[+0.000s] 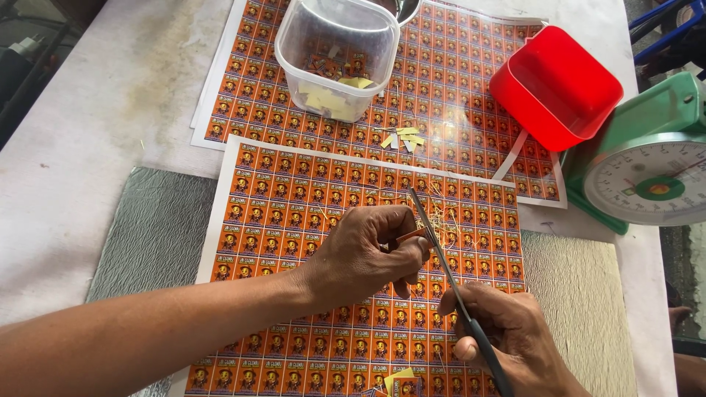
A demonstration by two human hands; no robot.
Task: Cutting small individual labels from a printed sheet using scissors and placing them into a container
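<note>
My left hand (368, 254) pinches a small orange label piece (407, 236) between thumb and fingers, over a large sheet of orange printed labels (294, 191). My right hand (507, 338) grips dark-handled scissors (448, 272), whose long blades point up and away and cross the small piece at the left fingertips. Thin pale paper slivers (434, 217) lie on the sheet just beyond the blades.
A second label sheet (441, 81) lies farther away, bearing a clear plastic tub (338, 59) of cut labels and yellow scraps. A red plastic container (555, 84) and a green dial scale (651, 173) stand on the right. Grey textured mats (154, 228) lie under the near sheet.
</note>
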